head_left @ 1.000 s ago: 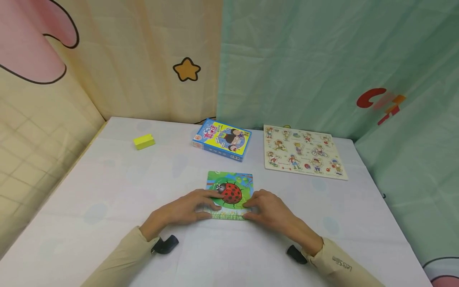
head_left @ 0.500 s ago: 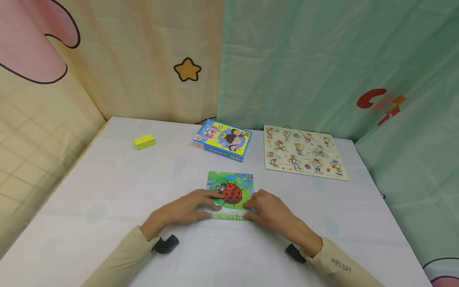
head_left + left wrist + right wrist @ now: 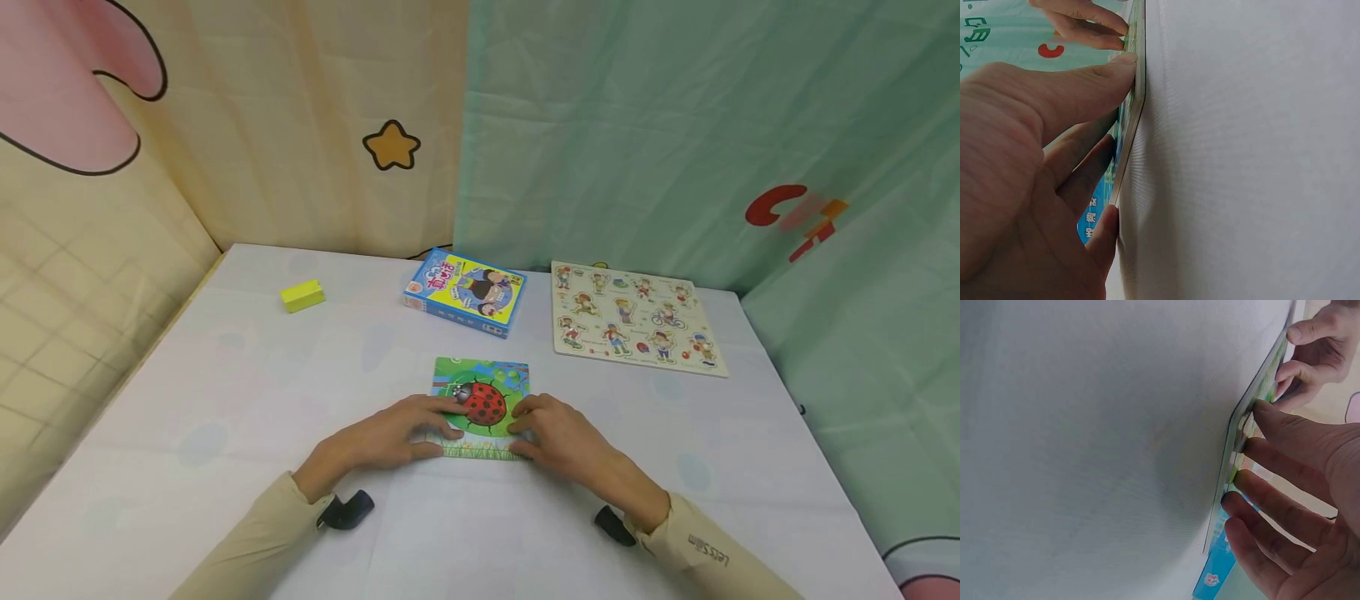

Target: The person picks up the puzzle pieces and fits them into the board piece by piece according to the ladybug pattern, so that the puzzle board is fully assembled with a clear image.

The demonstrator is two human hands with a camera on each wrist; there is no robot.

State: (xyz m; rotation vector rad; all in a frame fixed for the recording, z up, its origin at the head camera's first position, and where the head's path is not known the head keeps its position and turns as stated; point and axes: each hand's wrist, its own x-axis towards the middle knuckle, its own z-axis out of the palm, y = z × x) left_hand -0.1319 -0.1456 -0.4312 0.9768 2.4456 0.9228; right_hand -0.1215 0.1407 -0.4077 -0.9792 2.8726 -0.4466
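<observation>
A thin square board (image 3: 486, 403) with a ladybug picture lies flat on the white table, between both hands. My left hand (image 3: 395, 429) rests fingertips on its left part, one finger reaching the ladybug. In the left wrist view that thumb touches the board's face near its edge (image 3: 1140, 81), and the little finger sits right at the rim. My right hand (image 3: 567, 437) has its fingertips on the board's right side. Seen from the right wrist, those fingers (image 3: 1272, 512) are spread and gently bent along the board's top. Fingers cover parts of both side edges.
Behind the board lies a blue and yellow box (image 3: 467, 292). A pale puzzle board (image 3: 636, 318) with cartoon figures is at the back right, and a small yellow-green block (image 3: 302, 296) at the back left. Printed curtains (image 3: 637, 133) hang behind the table (image 3: 225, 375).
The right fingers have spread slightly on the ladybug board, and the right wrist has shifted a little to the left. The left hand and the board have stayed in place.
</observation>
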